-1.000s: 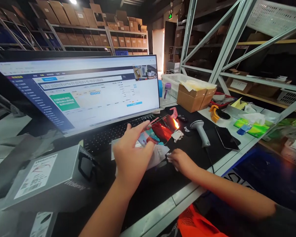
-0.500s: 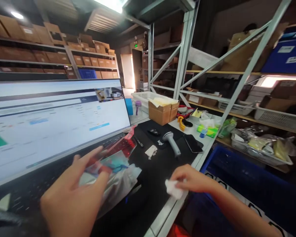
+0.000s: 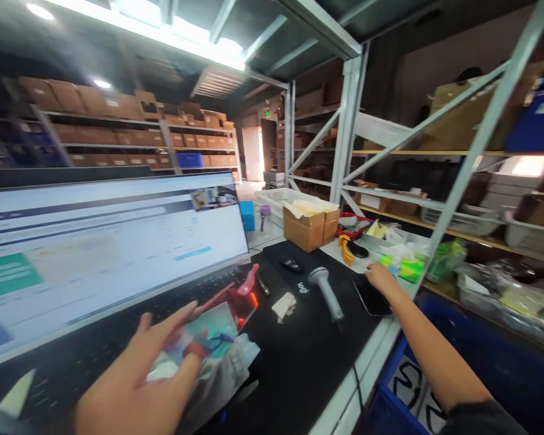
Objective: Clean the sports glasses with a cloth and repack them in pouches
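Note:
My left hand (image 3: 145, 368) is at the lower left, fingers and thumb closed round a soft clear plastic bag (image 3: 217, 368) with teal and white contents. Against the bag lies a red see-through plastic piece (image 3: 245, 296), near the keyboard. My right hand (image 3: 381, 279) is stretched out on the right, over the far end of a black phone (image 3: 367, 296). Its fingertips are small and partly hidden, so whether they hold anything cannot be made out. A grey barcode scanner (image 3: 329, 296) and a crumpled whitish paper (image 3: 284, 307) lie between the hands on the black desk mat.
A monitor (image 3: 109, 254) stands at the left behind a keyboard (image 3: 49, 380). Further back are a mouse (image 3: 291, 264), a cardboard box (image 3: 304, 229), and a yellow tape dispenser (image 3: 346, 251). A metal rack post (image 3: 480, 145) rises at the right, above a blue bin (image 3: 390, 399).
My right hand has moved from the desk's near edge, where it held a crumpled white tissue, forward to the phone; the tissue no longer shows. My left hand keeps the bag. The view has tilted up.

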